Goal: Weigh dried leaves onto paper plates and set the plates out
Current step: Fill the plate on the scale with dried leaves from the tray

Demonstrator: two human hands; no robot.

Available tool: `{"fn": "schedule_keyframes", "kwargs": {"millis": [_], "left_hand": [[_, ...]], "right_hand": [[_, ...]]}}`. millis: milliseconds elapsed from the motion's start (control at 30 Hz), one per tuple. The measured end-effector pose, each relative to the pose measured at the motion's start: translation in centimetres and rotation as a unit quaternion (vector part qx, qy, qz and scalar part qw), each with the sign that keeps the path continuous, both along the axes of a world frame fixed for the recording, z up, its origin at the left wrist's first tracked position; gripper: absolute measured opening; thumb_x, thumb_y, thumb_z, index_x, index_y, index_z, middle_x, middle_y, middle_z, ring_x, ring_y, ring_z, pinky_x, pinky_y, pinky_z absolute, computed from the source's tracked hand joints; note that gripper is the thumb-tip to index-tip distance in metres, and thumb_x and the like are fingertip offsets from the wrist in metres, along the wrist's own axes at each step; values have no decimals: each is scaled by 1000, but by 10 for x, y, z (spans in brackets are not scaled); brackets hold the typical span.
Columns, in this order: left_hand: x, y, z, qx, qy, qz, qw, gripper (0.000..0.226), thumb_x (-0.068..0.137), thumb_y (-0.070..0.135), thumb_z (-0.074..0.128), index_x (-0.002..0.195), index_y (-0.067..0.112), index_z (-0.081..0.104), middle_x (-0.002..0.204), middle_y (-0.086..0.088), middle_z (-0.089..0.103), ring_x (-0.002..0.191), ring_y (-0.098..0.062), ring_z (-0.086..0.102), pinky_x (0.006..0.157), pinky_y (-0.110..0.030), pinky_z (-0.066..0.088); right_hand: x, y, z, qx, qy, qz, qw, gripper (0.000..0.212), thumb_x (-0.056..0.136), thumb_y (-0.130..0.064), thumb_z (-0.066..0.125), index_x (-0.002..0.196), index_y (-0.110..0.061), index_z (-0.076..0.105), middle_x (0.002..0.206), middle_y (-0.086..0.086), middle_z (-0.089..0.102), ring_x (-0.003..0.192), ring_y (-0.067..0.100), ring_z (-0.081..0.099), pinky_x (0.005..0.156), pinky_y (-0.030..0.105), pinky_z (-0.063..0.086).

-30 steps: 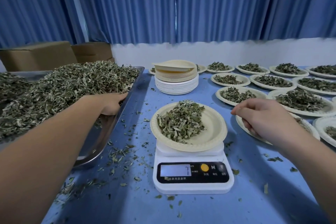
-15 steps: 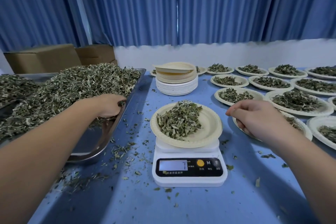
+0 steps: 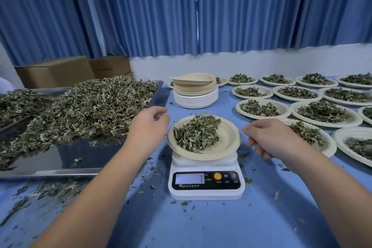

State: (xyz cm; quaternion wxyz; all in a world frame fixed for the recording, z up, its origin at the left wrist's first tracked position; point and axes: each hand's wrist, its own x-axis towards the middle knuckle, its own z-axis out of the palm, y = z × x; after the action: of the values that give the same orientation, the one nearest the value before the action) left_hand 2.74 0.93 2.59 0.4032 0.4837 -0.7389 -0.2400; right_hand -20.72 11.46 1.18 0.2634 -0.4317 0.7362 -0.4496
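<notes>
**Both hands flank the loaded plate on the scale**

Here we are at the blue counter, and the paper plate sits squarely on the white scale, a heap of dried leaves piled toward its left half. The scale's display is lit, a 7 at its right end.

The left hand hangs just beside the plate's left rim, not touching it. Its grip is loose, fingers half curled, thumb out, nothing visible in it. The right hand mirrors it just off the right rim, knuckles up, fingers curled gently downward, and nothing shows in that grip either.

Off to the left, the metal tray carries a big leaf pile, with bare metal at its near end. Behind the scale stands the stack of empty plates. To the right, filled plates lie in rows across the counter. Loose leaf scraps are scattered around the scale and along the tray's edge.
</notes>
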Motion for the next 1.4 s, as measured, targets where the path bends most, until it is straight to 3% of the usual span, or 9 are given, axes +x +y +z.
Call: {"fn": "schedule_keyframes", "kwargs": {"millis": [367,467,600,733,933,1100,1200,1300,1400], "left_hand": [[5,12,-14,179,21,-27,983,41,97,33,52,135,17,56,129,-16,59,119,-33,55,98,-46,45],[10,7,-13,175,42,-48,983,29,97,21,53,122,18,65,112,-3,68,94,-18,64,82,-38,50],[13,10,-12,145,54,-82,984,32,95,16,52,79,39,66,50,14,59,40,-1,44,47,-20,38],[3,23,0,127,162,-90,974,23,95,19,54,96,33,72,62,16,63,53,0,54,58,-27,41],[-48,54,18,135,289,-139,937,27,93,22,52,85,28,77,66,11,65,55,-11,49,54,-32,33],[-134,101,28,177,298,-218,912,24,94,28,54,89,25,77,71,9,66,60,-12,54,54,-29,39],[-190,139,30,183,301,-266,897,22,96,29,54,91,26,75,83,15,71,78,-7,62,74,-29,47],[-240,170,35,211,312,-322,869,25,97,29,53,81,27,73,66,13,69,55,-1,60,51,-19,43],[-279,188,32,214,286,-353,865,22,98,34,50,93,24,69,73,2,66,52,-13,54,51,-28,37]], "right_hand": [[12,-3,-6,-15,-143,21,989,18,95,-9,55,83,2,62,52,6,56,39,16,49,35,20,35],[13,-5,-8,-46,-194,25,980,13,94,-5,55,86,3,63,54,7,55,42,16,50,37,23,37],[11,-1,-8,-85,-268,21,959,11,93,0,54,95,5,64,54,5,52,42,14,49,38,23,36],[4,14,8,-89,-285,11,954,15,93,-1,53,103,5,63,53,4,53,42,12,49,37,22,37],[-35,67,43,-93,-271,-23,958,3,92,-5,53,92,-2,54,57,5,44,43,13,46,38,22,36],[-94,142,63,-98,-246,-105,959,3,93,-4,52,90,-5,52,55,4,45,40,12,45,36,22,33],[-133,194,71,-100,-244,-154,952,4,93,-2,49,92,-5,50,55,6,44,39,12,42,34,21,30],[-168,241,79,-117,-231,-208,943,7,93,1,47,88,-3,47,53,8,41,37,12,39,33,21,29],[-204,281,84,-150,-232,-262,925,9,94,3,46,86,-1,48,56,8,40,34,12,40,31,19,29]]}}
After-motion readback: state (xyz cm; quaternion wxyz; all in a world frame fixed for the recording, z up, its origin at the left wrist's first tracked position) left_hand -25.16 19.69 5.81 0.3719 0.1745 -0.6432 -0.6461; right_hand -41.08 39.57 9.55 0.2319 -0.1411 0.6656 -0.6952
